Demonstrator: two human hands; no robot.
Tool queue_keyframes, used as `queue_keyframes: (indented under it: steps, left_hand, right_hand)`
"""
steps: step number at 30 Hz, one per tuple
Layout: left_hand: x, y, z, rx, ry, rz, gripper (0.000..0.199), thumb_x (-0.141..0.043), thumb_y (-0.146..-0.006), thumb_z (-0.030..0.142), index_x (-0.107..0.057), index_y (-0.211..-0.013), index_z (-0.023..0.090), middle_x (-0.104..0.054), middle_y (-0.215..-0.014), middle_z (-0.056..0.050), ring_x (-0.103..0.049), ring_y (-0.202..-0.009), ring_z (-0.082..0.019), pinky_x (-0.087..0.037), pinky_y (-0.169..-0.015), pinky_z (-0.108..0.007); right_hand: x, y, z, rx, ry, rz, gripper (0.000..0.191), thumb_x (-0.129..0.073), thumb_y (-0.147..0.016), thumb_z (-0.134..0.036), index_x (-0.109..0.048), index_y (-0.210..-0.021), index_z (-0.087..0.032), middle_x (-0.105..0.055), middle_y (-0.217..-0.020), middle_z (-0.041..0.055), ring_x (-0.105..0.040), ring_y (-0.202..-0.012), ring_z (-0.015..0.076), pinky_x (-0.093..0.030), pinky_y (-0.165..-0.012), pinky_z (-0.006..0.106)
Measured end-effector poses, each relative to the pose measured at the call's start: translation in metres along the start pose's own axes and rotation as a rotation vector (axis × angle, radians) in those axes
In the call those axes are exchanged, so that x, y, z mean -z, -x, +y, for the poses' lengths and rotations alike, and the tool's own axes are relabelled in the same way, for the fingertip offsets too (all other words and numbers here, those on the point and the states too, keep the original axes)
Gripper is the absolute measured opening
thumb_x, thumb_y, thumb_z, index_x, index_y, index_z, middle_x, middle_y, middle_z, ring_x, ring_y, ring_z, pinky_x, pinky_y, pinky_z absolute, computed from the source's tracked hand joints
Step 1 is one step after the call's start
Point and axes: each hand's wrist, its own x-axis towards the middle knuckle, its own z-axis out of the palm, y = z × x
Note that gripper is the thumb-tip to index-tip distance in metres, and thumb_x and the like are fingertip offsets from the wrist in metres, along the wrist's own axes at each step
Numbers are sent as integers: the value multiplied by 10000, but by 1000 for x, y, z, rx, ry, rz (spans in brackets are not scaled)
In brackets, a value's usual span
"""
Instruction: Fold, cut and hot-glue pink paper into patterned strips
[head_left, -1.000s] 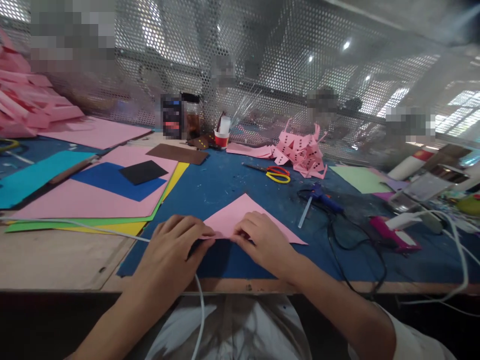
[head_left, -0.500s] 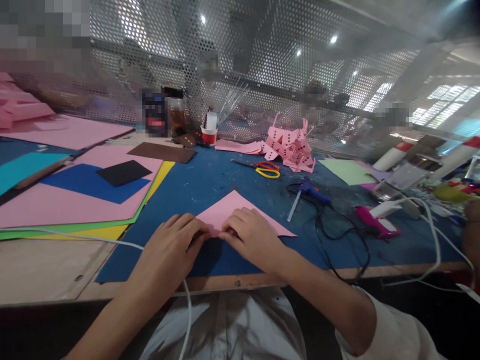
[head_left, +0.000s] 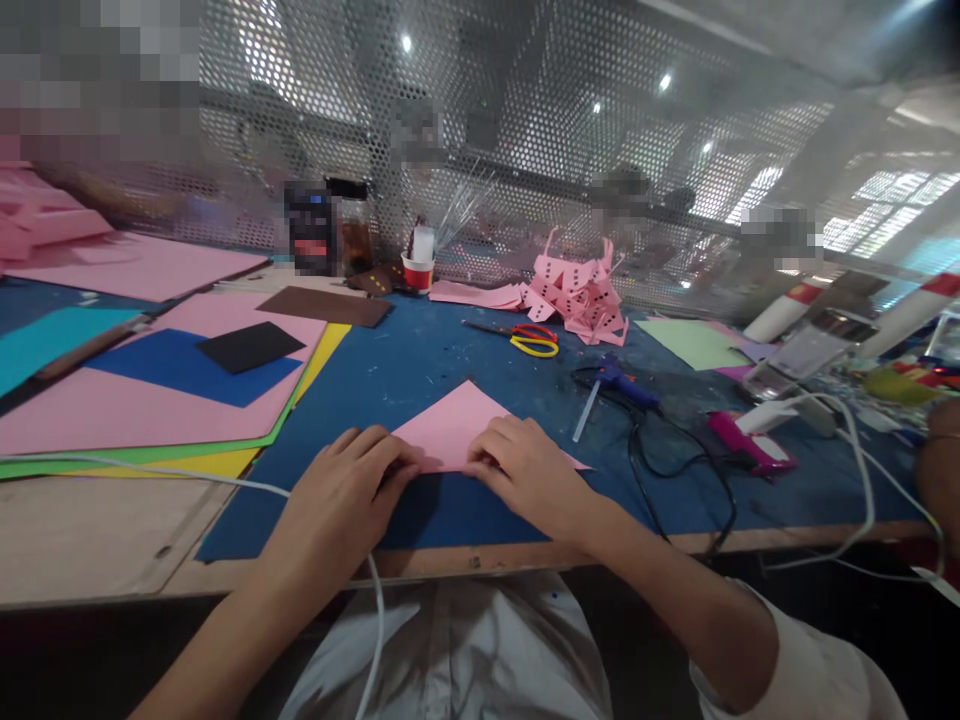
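Observation:
A pink sheet of paper point(head_left: 454, 430), folded into a triangle, lies on the blue mat point(head_left: 450, 515) with its peak pointing away from me. My left hand point(head_left: 360, 480) pinches the folded near edge at the left, covering that corner. Farther right on the same edge, my right hand point(head_left: 521, 465) has its thumb and curled fingers closed on the paper. The right corner of the triangle sticks out beyond my right hand. Between the two hands a short stretch of the fold shows.
Scissors point(head_left: 536, 340) with red and yellow handles lie beyond the paper. To the right are a blue glue gun point(head_left: 626, 385), its black cord and a magenta device point(head_left: 754, 445). Coloured sheets point(head_left: 45, 420) are stacked at left; pink cut-outs point(head_left: 577, 290) sit by the perforated metal screen point(head_left: 525, 120).
My right hand has slid to the right along the folded edge, widening the gap between my hands. My left hand has stayed about where it was.

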Motion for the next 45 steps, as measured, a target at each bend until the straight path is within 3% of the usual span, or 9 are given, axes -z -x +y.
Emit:
queue_keyframes:
  steps: [16,28,34,41,45]
  left_hand:
    - [-3,1,-6,-12,14,10,265,-456,-1002,431,-632,-955,238,-680,-988,-52,-579,-921,-261,-427,-815,-409]
    - [-2,1,-5,-10,9,8,231,-460,-986,425,-627,-948,269,-690,-986,-49,-594,-923,-286,-436,-816,-429]
    - [-1,-2,6,-3,12,-18,195,-466,-981,381,-623,-957,267,-688,-1009,-48,-592,-945,-287,-437,-822,-428]
    - [-10,-20,29,-96,97,-38,178,-502,-954,322,-650,-905,236,-691,-956,-46,-599,-936,-262,-449,-836,-392]
    - [-13,-23,31,-110,92,-31,200,-481,-960,308,-647,-890,223,-684,-928,-53,-591,-913,-258,-445,-825,-395]
  right_hand:
    - [20,41,34,-132,-57,55,130,-631,-971,-298,-649,-905,-188,-658,-918,27,-570,-890,174,-391,-782,306]
    - [20,58,43,-209,-91,138,114,-639,-966,-270,-635,-876,-199,-642,-892,16,-581,-886,173,-408,-772,300]
    - [19,59,42,-199,-75,156,119,-622,-977,-284,-639,-892,-202,-649,-908,22,-589,-903,175,-411,-792,312]
    - [18,60,41,-184,-63,163,132,-623,-977,-291,-629,-885,-197,-650,-912,26,-583,-904,181,-402,-802,317]
    - [20,60,39,-186,-48,154,124,-618,-979,-289,-637,-900,-196,-648,-922,27,-575,-915,180,-404,-810,315]
